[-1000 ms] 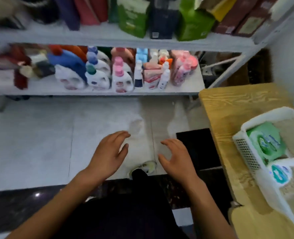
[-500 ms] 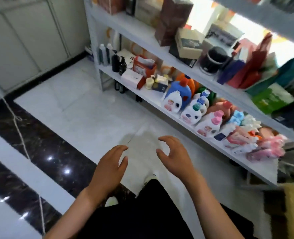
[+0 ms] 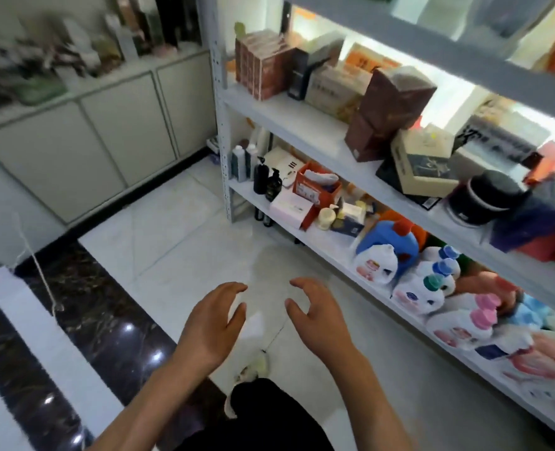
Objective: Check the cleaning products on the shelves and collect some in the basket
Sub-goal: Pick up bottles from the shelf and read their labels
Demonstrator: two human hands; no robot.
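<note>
Hovering above the pale floor tiles (image 3: pixel 178 242), the left hand (image 3: pixel 209 323) and the right hand (image 3: pixel 318 317) face each other palm to palm, a gap between them, fingers loosely spread and slightly curved, holding nothing. Both are well short of the shelving.

The white metal shelf unit (image 3: pixel 305 125) runs along the right side, its long axis slanting from the upper middle of the view down toward the lower right corner. On its lowest shelf the cleaning products stand in a crowded row that follows that same slant. Nearest the middle is a blue jug with a red cap (image 3: pixel 388 239), upright, cap toward the top; in front of it a white detergent jug (image 3: pixel 375 262) stands with its pink label facing the aisle. Next along come white bottles with blue and teal caps (image 3: pixel 432 281), upright and touching one another, then white bottles with pink caps (image 3: pixel 468 320) (this end of the row is blurred, so labels cannot be read). Farther up the shelf, two black pump bottles (image 3: pixel 268 185) stand with their nozzles up, beside a red box (image 3: pixel 316 187) and a pale pink box (image 3: pixel 290 208).

The shelf above carries brown cartons (image 3: pixel 386 112) and a black round pot (image 3: pixel 487 198).

A low white cabinet (image 3: pixel 84 141) lines the far left wall.
</note>
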